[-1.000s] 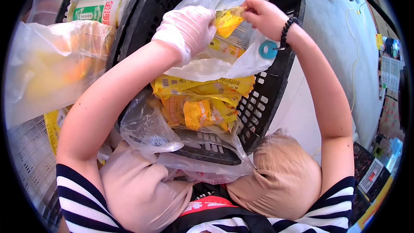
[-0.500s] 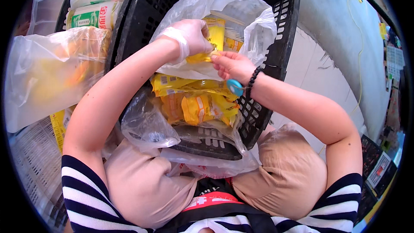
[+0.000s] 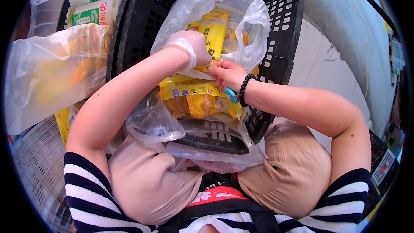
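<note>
A black perforated crate [image 3: 285, 45] is in front of me, holding a white plastic bag [image 3: 250, 26] with yellow packets inside. My gloved left hand [image 3: 193, 47] is curled on an upright yellow packet [image 3: 215, 32], its fingers mostly hidden. Beside it my bare right hand [image 3: 225, 74], wearing a black beaded bracelet and turquoise tag, pinches the packet's lower end. Below both hands lie more yellow and orange packets [image 3: 200, 103] in a clear bag [image 3: 153, 125].
At the left are a large bag of yellow contents [image 3: 51, 77], wrapped packages [image 3: 92, 14] and a pale perforated crate [image 3: 39, 159]. Pale floor [image 3: 317, 56] and a yellow cable [image 3: 366, 51] are at the right, with dark boxed items [image 3: 381, 168] beyond.
Both hands have moved down toward me, the right one also leftward, bringing the yellow packet lower in the bag. It now lies lengthwise, pointing away from me, between the hands.
</note>
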Tool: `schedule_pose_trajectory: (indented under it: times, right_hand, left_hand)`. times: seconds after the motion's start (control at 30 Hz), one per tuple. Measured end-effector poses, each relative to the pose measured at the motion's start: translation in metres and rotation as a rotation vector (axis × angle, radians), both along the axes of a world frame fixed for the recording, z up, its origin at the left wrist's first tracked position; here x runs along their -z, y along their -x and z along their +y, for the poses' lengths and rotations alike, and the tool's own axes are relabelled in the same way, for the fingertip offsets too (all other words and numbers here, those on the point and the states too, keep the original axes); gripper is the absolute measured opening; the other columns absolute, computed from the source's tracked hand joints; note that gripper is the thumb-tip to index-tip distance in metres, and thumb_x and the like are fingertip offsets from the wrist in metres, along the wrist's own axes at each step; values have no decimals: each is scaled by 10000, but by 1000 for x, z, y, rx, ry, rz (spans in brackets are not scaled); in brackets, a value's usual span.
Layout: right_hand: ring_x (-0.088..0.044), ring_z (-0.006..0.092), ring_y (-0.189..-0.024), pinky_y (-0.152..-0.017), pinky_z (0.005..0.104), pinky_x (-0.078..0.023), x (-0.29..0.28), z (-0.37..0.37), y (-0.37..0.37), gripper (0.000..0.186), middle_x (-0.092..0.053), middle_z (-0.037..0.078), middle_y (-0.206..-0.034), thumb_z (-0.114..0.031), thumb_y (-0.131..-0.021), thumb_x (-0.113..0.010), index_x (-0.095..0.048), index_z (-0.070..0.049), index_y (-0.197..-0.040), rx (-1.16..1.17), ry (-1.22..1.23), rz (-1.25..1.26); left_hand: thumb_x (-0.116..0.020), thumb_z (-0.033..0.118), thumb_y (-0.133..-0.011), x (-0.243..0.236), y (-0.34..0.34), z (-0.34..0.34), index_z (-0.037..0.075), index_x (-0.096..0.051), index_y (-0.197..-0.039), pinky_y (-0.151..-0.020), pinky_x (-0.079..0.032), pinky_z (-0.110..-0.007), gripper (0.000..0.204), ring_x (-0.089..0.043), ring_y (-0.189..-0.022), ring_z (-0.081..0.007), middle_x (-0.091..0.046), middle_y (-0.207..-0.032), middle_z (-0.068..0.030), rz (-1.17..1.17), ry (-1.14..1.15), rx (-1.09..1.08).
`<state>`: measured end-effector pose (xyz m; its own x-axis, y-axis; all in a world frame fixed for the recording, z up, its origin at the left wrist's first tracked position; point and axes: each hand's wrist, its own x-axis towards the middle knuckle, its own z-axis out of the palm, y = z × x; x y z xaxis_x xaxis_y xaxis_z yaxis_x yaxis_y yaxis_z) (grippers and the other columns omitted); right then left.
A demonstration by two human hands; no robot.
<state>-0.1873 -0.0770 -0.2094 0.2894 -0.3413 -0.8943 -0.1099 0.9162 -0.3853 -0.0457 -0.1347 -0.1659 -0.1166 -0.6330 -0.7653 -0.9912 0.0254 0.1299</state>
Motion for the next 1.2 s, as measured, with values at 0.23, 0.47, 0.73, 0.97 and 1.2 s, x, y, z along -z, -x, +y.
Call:
schedule_pose_trajectory:
  times: [0.23, 0.47, 0.73, 0.97, 1.2]
  right_hand:
    - [-486, 64, -546, -488, 205, -399, 8, 0, -2, 239, -562, -2, -738, -204, -830, -638, -543, -67, -1002, -64, 56, -35]
    - [-515, 93, -566, -490, 229, -420, 7, -18, -5, 329, -568, 25, -791, -267, -847, -605, -492, -57, -1074, -159, -9, -108]
    - [-614, 326, -786, -708, 380, -484, -11, -90, 2, 258, -640, 163, -791, -292, -799, -558, -587, -38, -829, -1049, 1020, 403]
    - [-632, 318, -879, -772, 406, -504, -18, -83, -20, 384, -656, 173, -933, -387, -815, -503, -665, -69, -958, -1266, 1032, 513]
    - [-629, 324, -889, -781, 414, -497, -38, -90, -14, 341, -652, 177, -942, -314, -825, -453, -667, -72, -933, -1289, 1044, 559]
  left_hand:
    - [-558, 332, -776, 5, 0, -2, 70, -674, -943, -796, -496, -367, 332, -644, -859, -290, -663, -912, -151, -81, 100, 133]
    - [-487, 270, -856, 6, -13, 3, 85, -641, -982, -760, -489, -403, 271, -628, -827, -321, -652, -877, -163, 9, 212, 206]
    - [-472, 252, -881, 4, -14, -1, 85, -627, -998, -752, -482, -416, 256, -618, -813, -337, -649, -871, -157, 120, 301, 144]
    - [-531, 293, -820, 6, -24, 4, 98, -636, -945, -745, -489, -419, 254, -620, -831, -336, -653, -876, -150, 204, 294, 133]
    - [-498, 237, -810, -1, -8, -1, 101, -648, -869, -736, -497, -407, 211, -636, -853, -309, -662, -879, -138, 107, 288, 170]
